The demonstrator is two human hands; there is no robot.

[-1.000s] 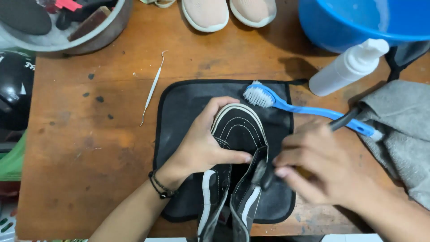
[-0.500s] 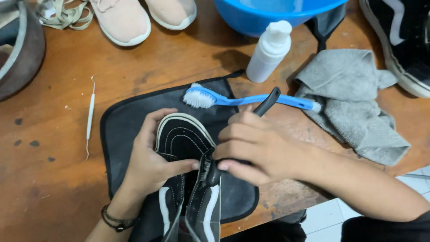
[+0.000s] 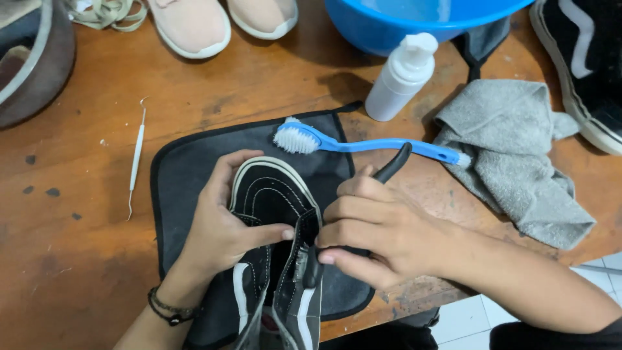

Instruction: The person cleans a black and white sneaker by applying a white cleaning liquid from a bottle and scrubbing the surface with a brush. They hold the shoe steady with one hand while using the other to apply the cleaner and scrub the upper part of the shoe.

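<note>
Both hands on my black sneaker: left hand clasps its side, right hand pinches a black-handled tool pointing toward one o'clock.

I've got one head view only, looking steeply down from above my hands, close in. Wooden surface fills the frame; its near edge shows just below-right of the right hand. Left hand sits mid-frame. No second view to overlap.

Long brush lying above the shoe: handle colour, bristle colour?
Blue handle, white bristles on the long brush; head view, lying across the dark mat.
</note>
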